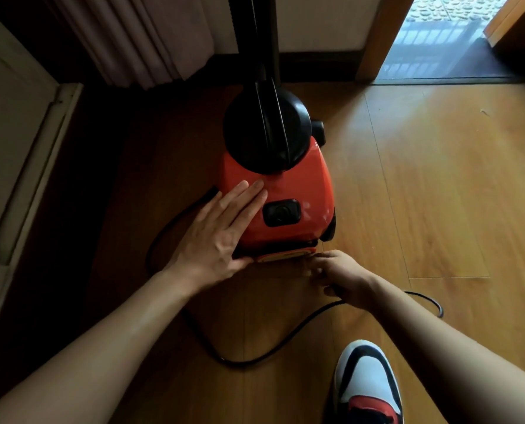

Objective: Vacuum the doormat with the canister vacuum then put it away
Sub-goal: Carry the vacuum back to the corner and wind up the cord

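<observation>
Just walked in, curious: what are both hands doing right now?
Left hand: open, flat on the orange vacuum.
Right hand: closed round the black cord.

The floor (438, 194) is made of long wooden boards, brown and a bit shiny. Its right side is bright, because daylight comes in through a doorway (432, 41) at the top right. The doorway has a wooden frame (380, 38) and a dark strip (438, 78) along its bottom. Next to it the wall (316, 22) is pale, with a dark board (316, 61) low down. A pinkish curtain (138, 41) hangs in folds at the top left. A white panel (13, 123) stands on the left, where the floor lies in shadow.
</observation>
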The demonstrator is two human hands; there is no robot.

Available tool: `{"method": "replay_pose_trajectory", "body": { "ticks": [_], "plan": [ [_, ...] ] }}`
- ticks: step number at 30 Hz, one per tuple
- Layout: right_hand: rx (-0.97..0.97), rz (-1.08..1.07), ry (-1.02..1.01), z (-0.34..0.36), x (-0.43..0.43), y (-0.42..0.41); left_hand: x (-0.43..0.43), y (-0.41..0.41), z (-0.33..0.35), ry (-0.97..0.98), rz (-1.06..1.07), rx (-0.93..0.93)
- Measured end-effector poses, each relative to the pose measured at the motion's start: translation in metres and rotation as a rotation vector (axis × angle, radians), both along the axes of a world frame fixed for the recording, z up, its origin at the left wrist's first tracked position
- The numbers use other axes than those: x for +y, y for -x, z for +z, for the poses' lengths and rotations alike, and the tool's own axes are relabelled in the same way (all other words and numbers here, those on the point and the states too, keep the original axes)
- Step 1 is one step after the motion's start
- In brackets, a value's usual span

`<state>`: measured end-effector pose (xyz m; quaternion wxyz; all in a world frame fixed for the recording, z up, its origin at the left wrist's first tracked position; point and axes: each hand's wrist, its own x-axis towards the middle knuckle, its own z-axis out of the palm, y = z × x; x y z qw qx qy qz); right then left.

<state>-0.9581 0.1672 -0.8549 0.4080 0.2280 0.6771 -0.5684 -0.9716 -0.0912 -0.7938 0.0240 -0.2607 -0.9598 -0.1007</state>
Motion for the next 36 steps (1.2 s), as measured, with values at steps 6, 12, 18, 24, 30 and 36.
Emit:
{"method": "replay_pose_trajectory", "body": {
  "ticks": [6, 12, 18, 24, 30, 36],
  "plan": [
    [-0.066, -0.216, 0.100, 0.016, 0.017, -0.003, -0.001, 0.001, 0.002, -0.018, 0.005, -0.021],
    [0.053, -0.285, 0.301, 0.040, 0.016, -0.015, 0.001, -0.001, 0.004, -0.021, 0.000, -0.045],
    [0.157, -0.299, 0.349, 0.055, 0.002, -0.031, 0.003, -0.003, 0.005, -0.053, 0.011, -0.059],
    [0.234, -0.170, 0.327, 0.079, -0.031, -0.048, 0.007, -0.007, 0.006, -0.103, 0.036, -0.077],
    [0.268, -0.083, 0.419, 0.078, -0.073, -0.075, 0.006, -0.006, 0.011, -0.180, 0.041, -0.141],
    [0.311, -0.139, 0.408, 0.063, -0.093, -0.072, 0.001, -0.005, 0.011, -0.171, 0.017, -0.164]
  ]
}}
